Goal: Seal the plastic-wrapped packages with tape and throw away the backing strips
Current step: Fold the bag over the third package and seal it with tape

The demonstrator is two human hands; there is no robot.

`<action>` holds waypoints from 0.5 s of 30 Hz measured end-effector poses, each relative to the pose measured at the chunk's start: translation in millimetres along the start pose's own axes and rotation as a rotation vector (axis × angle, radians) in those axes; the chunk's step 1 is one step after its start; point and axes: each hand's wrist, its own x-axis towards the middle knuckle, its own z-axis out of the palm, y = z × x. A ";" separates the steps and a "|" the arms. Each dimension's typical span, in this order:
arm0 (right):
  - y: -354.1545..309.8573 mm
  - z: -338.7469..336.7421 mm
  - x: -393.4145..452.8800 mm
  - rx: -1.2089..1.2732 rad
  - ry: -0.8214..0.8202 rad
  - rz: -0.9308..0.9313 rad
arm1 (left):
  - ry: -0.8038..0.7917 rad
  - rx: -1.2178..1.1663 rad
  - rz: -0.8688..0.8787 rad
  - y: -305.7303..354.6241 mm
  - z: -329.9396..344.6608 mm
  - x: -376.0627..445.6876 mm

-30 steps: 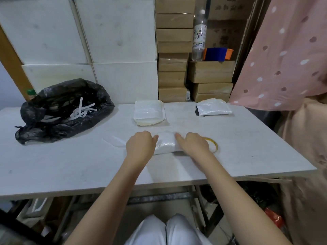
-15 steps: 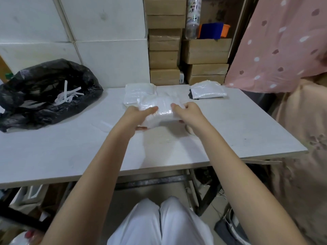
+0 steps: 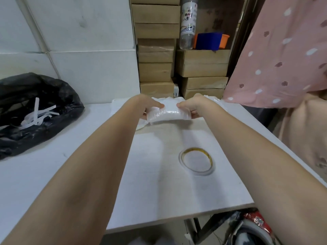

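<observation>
Both my arms are stretched out over the white table (image 3: 99,183), and I've got the plastic-wrapped package (image 3: 169,115) up off the surface, held between my two hands at the far side. My left hand (image 3: 141,106) grips its left end, thumb on top and fingers curled underneath, and my right hand (image 3: 198,106) grips the right end the same way, thumb tip pressing the top edge. The two thumbs nearly meet in the middle of the package. It's a clear, crinkly wrap over something white, and it sags a little between my hands.

Behind my hands there are more white packages (image 3: 174,99) on the table by its far edge (mostly hidden by my wrists, so I can't say how many). Nearer to me, on the table under my right forearm, lies the tape roll (image 3: 196,161), flat, a thin ring with a yellowish inner rim, well apart from the package I'm holding.

Off to my left sits the black rubbish bag (image 3: 58,96), slumped open on the table, with white backing strips (image 3: 38,114) lying in its mouth. Against the back wall stand stacked cardboard boxes (image 3: 155,55), with a plastic bottle (image 3: 188,23) and a blue bin (image 3: 208,40) on top of the lower stack. A pink patterned cloth (image 3: 283,55) hangs at my right.
</observation>
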 end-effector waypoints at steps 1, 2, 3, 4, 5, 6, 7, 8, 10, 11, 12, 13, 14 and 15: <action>-0.6 -0.8 7.3 -0.033 0.002 0.011 | -0.013 0.010 0.003 3.3 2.2 8.8; -0.3 -0.7 15.3 -0.066 0.007 0.015 | -0.026 0.016 0.007 5.5 4.3 17.8; 0.7 -0.4 22.4 -0.092 0.017 0.007 | -0.033 0.011 0.009 6.5 6.1 27.6; 2.1 0.8 30.5 -0.101 0.029 -0.010 | -0.037 0.016 0.010 7.0 7.9 37.2; 3.2 2.1 37.3 -0.101 0.046 -0.028 | -0.039 0.024 0.006 7.2 10.0 46.0; 4.0 3.6 42.9 -0.121 0.066 -0.040 | -0.033 0.031 0.002 7.1 12.5 52.9; 4.3 5.3 45.6 -0.170 0.089 -0.041 | -0.019 0.045 0.006 7.2 15.5 56.0; 4.5 6.7 46.6 -0.230 0.112 -0.038 | -0.005 0.066 0.017 6.9 18.4 58.1; 3.7 9.7 47.2 -0.358 0.151 -0.032 | 0.023 0.109 0.034 5.6 21.1 60.2; 2.1 11.3 47.2 -0.434 0.181 -0.044 | 0.031 0.123 0.039 5.3 19.4 59.0; -0.9 13.2 46.9 -0.502 0.229 -0.077 | 0.040 0.125 0.044 5.5 14.8 58.5; -5.5 15.2 45.7 -0.552 0.299 -0.137 | 0.054 0.118 0.057 5.3 6.7 58.4; -11.7 18.1 44.9 -0.562 0.367 -0.219 | 0.080 0.116 0.066 4.6 -4.7 57.8; -19.5 21.8 43.2 -0.540 0.405 -0.316 | 0.116 0.130 0.069 2.5 -19.2 56.9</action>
